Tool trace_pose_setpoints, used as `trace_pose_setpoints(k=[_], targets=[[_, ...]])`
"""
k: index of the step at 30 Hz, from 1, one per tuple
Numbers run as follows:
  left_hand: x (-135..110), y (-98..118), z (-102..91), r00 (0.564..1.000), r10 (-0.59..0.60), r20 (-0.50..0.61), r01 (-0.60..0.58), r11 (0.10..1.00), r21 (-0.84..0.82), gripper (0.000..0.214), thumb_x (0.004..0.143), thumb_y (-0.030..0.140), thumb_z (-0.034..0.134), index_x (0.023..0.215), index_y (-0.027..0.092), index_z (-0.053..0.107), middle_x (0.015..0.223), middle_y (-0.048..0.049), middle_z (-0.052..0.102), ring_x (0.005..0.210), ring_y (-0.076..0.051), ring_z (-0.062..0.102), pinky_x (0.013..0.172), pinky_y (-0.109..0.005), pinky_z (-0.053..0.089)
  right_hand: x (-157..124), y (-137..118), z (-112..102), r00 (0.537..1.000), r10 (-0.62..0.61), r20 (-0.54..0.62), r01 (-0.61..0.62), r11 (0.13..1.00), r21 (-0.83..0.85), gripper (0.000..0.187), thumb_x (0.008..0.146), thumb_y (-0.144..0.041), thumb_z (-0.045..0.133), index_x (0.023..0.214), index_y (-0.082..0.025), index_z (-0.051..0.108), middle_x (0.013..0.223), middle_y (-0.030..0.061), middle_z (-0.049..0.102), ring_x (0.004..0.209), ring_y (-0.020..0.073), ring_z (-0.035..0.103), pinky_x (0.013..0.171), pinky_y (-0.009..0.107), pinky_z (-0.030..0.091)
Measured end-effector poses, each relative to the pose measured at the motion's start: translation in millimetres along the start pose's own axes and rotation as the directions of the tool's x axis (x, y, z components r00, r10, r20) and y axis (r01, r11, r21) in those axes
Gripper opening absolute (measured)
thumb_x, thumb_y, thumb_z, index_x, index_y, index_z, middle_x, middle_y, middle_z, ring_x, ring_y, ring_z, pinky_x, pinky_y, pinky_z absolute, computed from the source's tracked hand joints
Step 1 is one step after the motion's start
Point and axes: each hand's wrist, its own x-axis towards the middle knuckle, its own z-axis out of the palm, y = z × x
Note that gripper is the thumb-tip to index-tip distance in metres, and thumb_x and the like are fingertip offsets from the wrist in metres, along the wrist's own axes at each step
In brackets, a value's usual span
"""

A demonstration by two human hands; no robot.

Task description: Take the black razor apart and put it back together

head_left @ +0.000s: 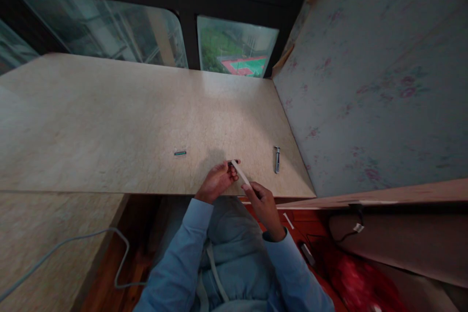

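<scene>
My left hand (218, 180) is closed, its fingertips pinching a small dark piece (230, 162) that looks like a razor cartridge. Between the thumb and fingers of my right hand (263, 204) is a slim white stick (240, 173), slanting up to the left. Its far end meets the dark piece or lies just over it; I cannot tell which. Both hands are above the front edge of the beige sill. A razor (277, 160) lies on the sill to the right, head away from me. To the left lies a small green-and-clear cartridge (180, 153).
The broad beige sill (109, 122) runs back to dark-framed windows (188, 34). A floral-papered wall (365, 83) bounds it on the right. A grey cable (73, 239) crosses the lower left. Below right are a red plastic bag (358, 278) and a white strip (288, 221).
</scene>
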Motion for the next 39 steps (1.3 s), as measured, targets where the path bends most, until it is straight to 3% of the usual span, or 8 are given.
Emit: trace_pose_setpoints(k=[5,16,21,28,31,33,36,39], targets=[[0,-1,-2.4,0.999,0.027,0.018,-0.027,0.999,0.018,0.023,0.080,0.028,0.071,0.090,0.008,0.070,0.072,-0.0035,0.057,0.067,-0.012,0.052,0.068,-0.028,0.044,3,2,-4,0.996,0.019,-0.092,-0.021,1.000,-0.019,0.040,0.092,-0.048,0.047,0.083,-0.014,0.068,0.065,-0.0009,0.054,0.064,0.0144,0.049,0.060,0.024,0.037],[0,1,-0.6,0.999,-0.005,-0.036,0.003,0.999,-0.032,0.029,0.082,0.028,0.069,0.098,0.004,0.069,0.070,-0.0045,0.056,0.068,-0.012,0.053,0.066,-0.027,0.042,7,17,-33,0.982,0.032,-0.184,-0.039,0.999,-0.033,0.041,0.089,-0.053,0.051,0.076,-0.015,0.064,0.060,-0.0024,0.047,0.059,0.0132,0.045,0.054,0.023,0.036],[3,0,-5.1,0.998,-0.004,-0.059,0.001,0.999,-0.053,0.034,0.084,0.034,0.067,0.098,0.004,0.069,0.071,-0.0047,0.056,0.067,-0.012,0.053,0.066,-0.027,0.043,11,23,-42,0.986,0.028,-0.167,-0.031,0.999,-0.017,0.043,0.089,-0.052,0.050,0.091,-0.013,0.069,0.066,-0.0012,0.052,0.061,0.0137,0.047,0.054,0.023,0.039],[4,-3,7.9,0.970,0.129,-0.205,-0.106,0.987,0.119,0.042,0.071,0.041,0.077,0.091,0.004,0.070,0.069,-0.0041,0.059,0.063,-0.011,0.053,0.062,-0.025,0.044,8,29,-42,0.985,0.038,-0.169,-0.032,0.999,0.040,0.042,0.090,-0.051,0.051,0.092,-0.013,0.070,0.062,-0.0023,0.048,0.056,0.0123,0.044,0.050,0.022,0.037],[8,-7,20.8,0.933,0.247,-0.261,-0.140,0.919,0.368,0.038,0.069,0.040,0.078,0.089,0.008,0.071,0.065,-0.0021,0.058,0.060,-0.011,0.050,0.058,-0.023,0.041,3,30,-42,0.982,0.033,-0.186,-0.018,0.997,0.079,0.040,0.090,-0.050,0.051,0.091,-0.014,0.069,0.061,-0.0023,0.047,0.055,0.0125,0.043,0.049,0.022,0.036],[14,-9,33.3,0.907,0.340,-0.249,-0.149,0.811,0.566,0.028,0.070,0.035,0.078,0.086,0.013,0.072,0.066,-0.0014,0.059,0.061,-0.012,0.050,0.058,-0.023,0.039,0,31,-43,0.978,0.022,-0.205,-0.002,0.995,0.100,0.038,0.091,-0.048,0.052,0.092,-0.015,0.069,0.061,-0.0018,0.048,0.056,0.0125,0.043,0.050,0.022,0.036],[26,-12,56.3,0.883,0.452,-0.126,-0.232,0.654,0.720,0.019,0.065,0.020,0.080,0.083,0.019,0.074,0.072,-0.0016,0.060,0.072,-0.016,0.051,0.064,-0.023,0.038,-4,31,-49,0.968,0.017,-0.251,0.015,0.992,0.129,0.035,0.091,-0.047,0.053,0.092,-0.015,0.069,0.062,-0.0012,0.050,0.057,0.0128,0.045,0.051,0.023,0.038],[46,-23,79.5,0.907,0.421,0.033,-0.298,0.583,0.756,0.028,0.060,0.011,0.081,0.084,0.023,0.074,0.070,-0.0018,0.054,0.080,-0.020,0.050,0.069,-0.023,0.037,-7,31,-57,0.948,0.028,-0.318,0.027,0.986,0.165,0.035,0.091,-0.046,0.052,0.091,-0.016,0.068,0.064,-0.0007,0.053,0.057,0.0132,0.048,0.053,0.023,0.040]])
